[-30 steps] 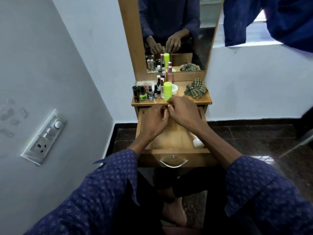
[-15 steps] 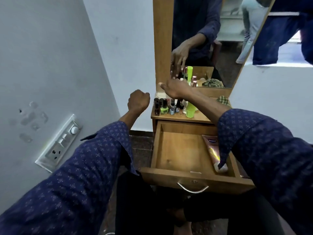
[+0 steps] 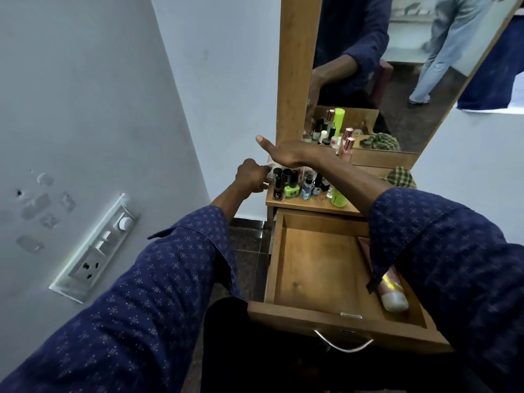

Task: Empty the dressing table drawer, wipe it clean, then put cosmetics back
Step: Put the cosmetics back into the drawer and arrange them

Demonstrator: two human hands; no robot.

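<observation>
drawer [image 3: 320, 268] is pulled out and almost bare: only the pink tube [image 3: 392, 290] is left, lying along the right wall near the front, half under your right sleeve. the other cosmetics sit on the tabletop [image 3: 306, 207] behind it: dark nail polish bottles [image 3: 279, 184], a green polish [image 3: 292, 190], the lime bottle [image 3: 338, 197], and the checked cloth [image 3: 401, 177] at the right end.

change vs a second ago: both hands were pinching something small over the drawer mouth; now both are up at the left end of the bottle row. your left hand [image 3: 252, 175] is curled at the table's left edge, apparently holding a small pale item, can't tell what it is. your right hand [image 3: 286, 153] is above the bottles, palm down, thumb stuck out; fingers are hidden, so can't tell if it holds anything.

my read: you're parking one more small item on top. emptying is nearly done. the tube needs to come out next, then take the cloth and wipe.
</observation>
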